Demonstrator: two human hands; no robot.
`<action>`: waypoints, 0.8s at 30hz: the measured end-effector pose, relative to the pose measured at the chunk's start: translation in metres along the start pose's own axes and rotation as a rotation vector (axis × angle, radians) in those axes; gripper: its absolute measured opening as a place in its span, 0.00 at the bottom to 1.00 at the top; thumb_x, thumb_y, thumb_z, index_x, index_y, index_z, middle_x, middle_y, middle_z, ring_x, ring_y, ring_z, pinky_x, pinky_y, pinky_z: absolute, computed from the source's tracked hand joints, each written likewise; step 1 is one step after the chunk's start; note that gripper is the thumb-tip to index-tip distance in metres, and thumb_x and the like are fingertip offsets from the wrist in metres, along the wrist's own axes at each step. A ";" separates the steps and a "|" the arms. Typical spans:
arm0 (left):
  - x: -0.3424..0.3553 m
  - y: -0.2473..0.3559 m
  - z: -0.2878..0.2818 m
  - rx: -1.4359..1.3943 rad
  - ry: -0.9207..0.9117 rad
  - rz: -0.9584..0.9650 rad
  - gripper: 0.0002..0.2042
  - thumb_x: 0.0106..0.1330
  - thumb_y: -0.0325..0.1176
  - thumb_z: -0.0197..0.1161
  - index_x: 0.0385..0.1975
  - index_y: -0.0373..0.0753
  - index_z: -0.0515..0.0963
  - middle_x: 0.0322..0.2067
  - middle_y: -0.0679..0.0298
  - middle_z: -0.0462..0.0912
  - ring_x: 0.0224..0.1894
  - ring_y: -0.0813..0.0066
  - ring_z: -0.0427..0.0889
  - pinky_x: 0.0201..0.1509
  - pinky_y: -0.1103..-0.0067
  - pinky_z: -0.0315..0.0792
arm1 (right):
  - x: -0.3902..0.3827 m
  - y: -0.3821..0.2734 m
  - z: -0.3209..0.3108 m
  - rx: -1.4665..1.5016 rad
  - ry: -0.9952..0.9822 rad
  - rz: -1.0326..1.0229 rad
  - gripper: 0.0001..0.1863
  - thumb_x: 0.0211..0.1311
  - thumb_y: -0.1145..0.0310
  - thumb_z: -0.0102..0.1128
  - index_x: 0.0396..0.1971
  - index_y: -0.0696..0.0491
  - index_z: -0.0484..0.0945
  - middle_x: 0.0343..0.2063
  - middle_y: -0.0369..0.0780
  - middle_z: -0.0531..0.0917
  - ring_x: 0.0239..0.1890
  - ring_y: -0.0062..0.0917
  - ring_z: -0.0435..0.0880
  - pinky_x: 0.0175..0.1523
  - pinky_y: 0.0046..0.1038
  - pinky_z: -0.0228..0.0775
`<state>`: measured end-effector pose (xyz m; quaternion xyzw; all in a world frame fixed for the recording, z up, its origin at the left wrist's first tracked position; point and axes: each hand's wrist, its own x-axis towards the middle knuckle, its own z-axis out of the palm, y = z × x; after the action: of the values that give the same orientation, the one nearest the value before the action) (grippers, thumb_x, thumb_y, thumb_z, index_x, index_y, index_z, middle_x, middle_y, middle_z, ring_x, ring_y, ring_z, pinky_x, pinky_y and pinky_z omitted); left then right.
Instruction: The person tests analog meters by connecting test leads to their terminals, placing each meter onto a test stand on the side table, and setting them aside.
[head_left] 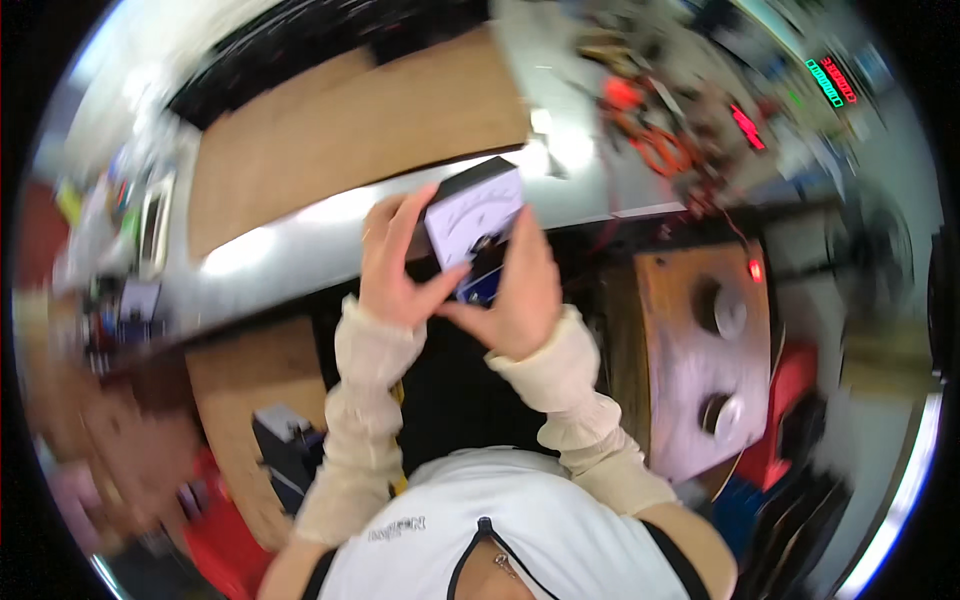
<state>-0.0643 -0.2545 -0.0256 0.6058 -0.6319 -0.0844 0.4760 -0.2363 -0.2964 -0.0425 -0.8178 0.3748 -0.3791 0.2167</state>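
A boxy analogue panel meter (476,213) with a white dial face, black casing and a dark blue lower part is held up in front of me at the bench's near edge. My left hand (393,262) grips its left side, the thumb reaching over the lower front. On the opposite side, my right hand (527,285) wraps the meter's lower right, its thumb underneath. The meter is tilted, its dial facing up toward me. Its back is hidden.
A brown board (350,140) lies on the metal bench (250,250). Orange-handled tools (660,150) and red leads clutter the right. A wooden stand (690,350) carries two metal cylinders. Another dark meter-like box (285,440) rests on a lower-left board (225,400).
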 end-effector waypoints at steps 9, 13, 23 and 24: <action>-0.035 0.057 0.053 -0.095 -0.416 0.136 0.32 0.60 0.25 0.67 0.67 0.38 0.68 0.62 0.52 0.70 0.63 0.53 0.70 0.67 0.67 0.65 | -0.120 0.097 -0.129 -0.435 0.563 0.628 0.62 0.34 0.52 0.80 0.65 0.72 0.55 0.56 0.63 0.71 0.58 0.57 0.72 0.65 0.46 0.63; -0.030 0.043 0.064 -0.079 -0.514 0.131 0.29 0.61 0.26 0.66 0.66 0.40 0.70 0.60 0.53 0.72 0.62 0.54 0.72 0.67 0.67 0.65 | -0.200 0.146 -0.220 -0.895 0.745 1.265 0.64 0.36 0.45 0.80 0.68 0.67 0.54 0.58 0.59 0.72 0.59 0.49 0.75 0.65 0.44 0.67; -0.023 0.060 0.069 -0.022 -0.686 0.178 0.28 0.61 0.24 0.65 0.64 0.41 0.71 0.56 0.52 0.76 0.57 0.54 0.77 0.62 0.69 0.70 | -0.240 0.171 -0.240 -0.863 0.821 1.466 0.65 0.36 0.40 0.78 0.69 0.63 0.53 0.65 0.55 0.66 0.66 0.48 0.68 0.68 0.45 0.63; -0.025 0.061 0.069 -0.029 -0.723 0.167 0.28 0.61 0.23 0.65 0.64 0.40 0.71 0.55 0.52 0.76 0.56 0.54 0.77 0.61 0.69 0.70 | -0.240 0.172 -0.239 -0.854 0.825 1.478 0.65 0.36 0.40 0.78 0.69 0.63 0.53 0.65 0.55 0.66 0.66 0.48 0.68 0.68 0.45 0.63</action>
<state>-0.1594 -0.2501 -0.0332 0.4763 -0.8052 -0.2631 0.2358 -0.6040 -0.2344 -0.1140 -0.1852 0.9517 -0.2361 -0.0651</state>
